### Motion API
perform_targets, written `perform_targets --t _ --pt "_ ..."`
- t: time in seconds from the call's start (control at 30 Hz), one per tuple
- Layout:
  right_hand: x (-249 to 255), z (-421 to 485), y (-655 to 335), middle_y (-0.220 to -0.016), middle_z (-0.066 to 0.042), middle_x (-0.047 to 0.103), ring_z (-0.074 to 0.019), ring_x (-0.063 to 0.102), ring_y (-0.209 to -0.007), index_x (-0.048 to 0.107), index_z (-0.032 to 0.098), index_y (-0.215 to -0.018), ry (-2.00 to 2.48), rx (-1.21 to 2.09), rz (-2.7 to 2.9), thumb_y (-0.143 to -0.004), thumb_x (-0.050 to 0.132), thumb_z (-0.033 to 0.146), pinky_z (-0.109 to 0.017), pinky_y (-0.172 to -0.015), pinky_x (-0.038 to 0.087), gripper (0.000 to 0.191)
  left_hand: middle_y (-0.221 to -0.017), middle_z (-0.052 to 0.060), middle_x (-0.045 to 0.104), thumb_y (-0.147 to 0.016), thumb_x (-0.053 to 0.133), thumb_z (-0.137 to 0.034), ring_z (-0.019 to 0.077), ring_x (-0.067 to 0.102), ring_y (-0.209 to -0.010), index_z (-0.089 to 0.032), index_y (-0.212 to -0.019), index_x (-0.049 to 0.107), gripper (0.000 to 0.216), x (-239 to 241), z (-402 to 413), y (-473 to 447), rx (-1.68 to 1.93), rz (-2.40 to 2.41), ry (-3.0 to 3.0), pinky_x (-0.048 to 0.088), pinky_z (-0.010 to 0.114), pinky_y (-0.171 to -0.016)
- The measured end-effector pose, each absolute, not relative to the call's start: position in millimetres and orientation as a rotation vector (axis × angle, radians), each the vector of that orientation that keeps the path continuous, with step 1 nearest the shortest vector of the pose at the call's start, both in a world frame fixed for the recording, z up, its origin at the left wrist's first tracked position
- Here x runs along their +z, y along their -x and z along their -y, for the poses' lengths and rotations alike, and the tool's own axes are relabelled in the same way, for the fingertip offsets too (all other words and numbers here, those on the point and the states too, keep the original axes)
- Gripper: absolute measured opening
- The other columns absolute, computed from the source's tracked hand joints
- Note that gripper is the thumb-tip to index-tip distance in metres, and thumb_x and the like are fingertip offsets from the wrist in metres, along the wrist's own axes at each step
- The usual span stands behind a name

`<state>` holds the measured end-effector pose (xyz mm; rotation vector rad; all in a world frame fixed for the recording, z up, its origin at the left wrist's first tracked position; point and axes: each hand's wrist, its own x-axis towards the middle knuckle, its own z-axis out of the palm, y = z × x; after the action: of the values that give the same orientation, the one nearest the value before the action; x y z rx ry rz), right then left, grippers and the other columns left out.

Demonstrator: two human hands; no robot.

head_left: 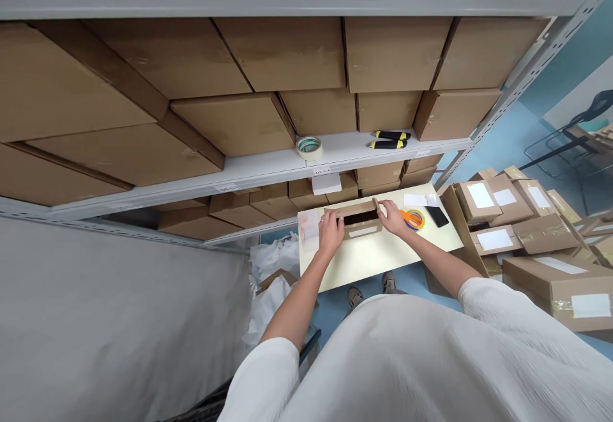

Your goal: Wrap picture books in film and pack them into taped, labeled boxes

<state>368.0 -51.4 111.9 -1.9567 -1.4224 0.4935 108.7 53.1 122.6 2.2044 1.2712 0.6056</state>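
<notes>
A small brown cardboard box (357, 219) with a white label on its near side stands on a pale yellow table (378, 256). Its top is partly open, showing a dark gap between the flaps. My left hand (330, 230) presses on the box's left end and flap. My right hand (393, 216) holds the flap at the box's right end. An orange tape dispenser (414, 219) lies just right of my right hand, with a black phone (437, 216) beside it.
Metal shelving (268, 168) packed with large cardboard boxes rises behind the table. A tape roll (309, 147) and two yellow-black cutters (390, 140) lie on the shelf. Labelled sealed boxes (527, 230) pile at right. White wrapping paper (272, 275) lies on the floor at left.
</notes>
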Motion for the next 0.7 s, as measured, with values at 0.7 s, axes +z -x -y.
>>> perform_targets --t 0.7 --pt "123.9 61.6 -392.3 -0.137 -0.015 0.067 -0.0317 0.064 -0.122 0.075 0.021 -0.127 2.299 0.613 2.036 -0.103 0.048 0.023 -0.043 -0.104 0.049 0.036 -0.157 0.016 0.053 -0.083 0.073 -0.032 0.0406 0.040 -0.154 -0.022 -0.128 0.074 0.046 69.9 -52.9 -90.3 0.112 -1.087 -2.387 0.033 0.056 -0.129"
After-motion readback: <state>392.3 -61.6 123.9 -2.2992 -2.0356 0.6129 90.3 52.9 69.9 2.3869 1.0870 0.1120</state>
